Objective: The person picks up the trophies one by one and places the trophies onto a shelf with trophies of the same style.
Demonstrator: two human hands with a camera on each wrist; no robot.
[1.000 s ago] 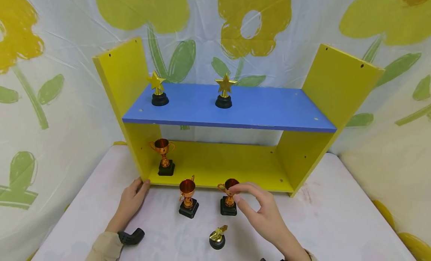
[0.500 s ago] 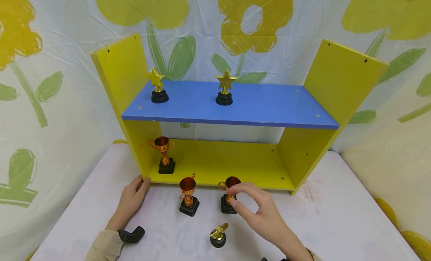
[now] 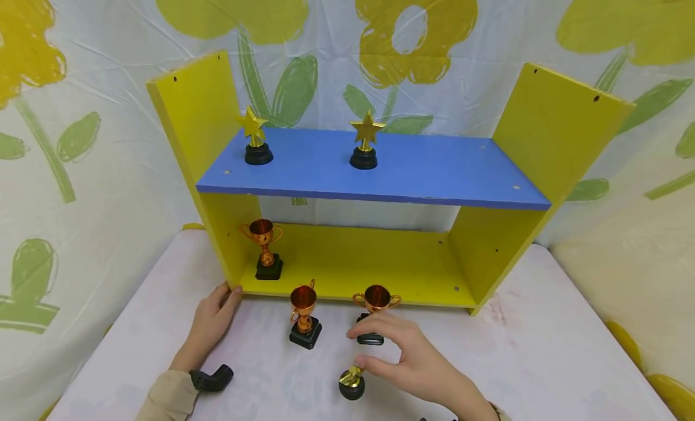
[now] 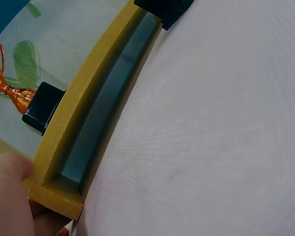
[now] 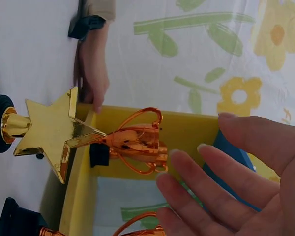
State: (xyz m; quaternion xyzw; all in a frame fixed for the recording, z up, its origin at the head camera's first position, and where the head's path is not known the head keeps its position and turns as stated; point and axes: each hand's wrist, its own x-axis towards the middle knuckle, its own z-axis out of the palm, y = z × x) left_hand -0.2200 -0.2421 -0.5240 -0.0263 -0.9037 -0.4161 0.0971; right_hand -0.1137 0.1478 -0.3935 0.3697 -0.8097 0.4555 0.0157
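My left hand grips the lower front left corner of the yellow and blue shelf unit; in the left wrist view the thumb lies on one side of the corner, fingers round the other. My right hand hovers over the table with thumb and fingers spread, holding nothing. Its thumb tip overlaps the small gold star trophy, which stands on a round black base. That star faces the palm in the right wrist view. Just beyond the fingers is a bronze two-handled trophy cup, its base partly hidden by them.
Another bronze trophy cup stands on the table to the left. A third bronze cup occupies the lower shelf's left end. Two gold star trophies, one at left and one mid-shelf, stand on the blue board. Flower-patterned cloth hangs behind.
My right hand has moved from beside the right-hand bronze cup down and left to the gold star trophy on the table. The left hand stays at the shelf corner.
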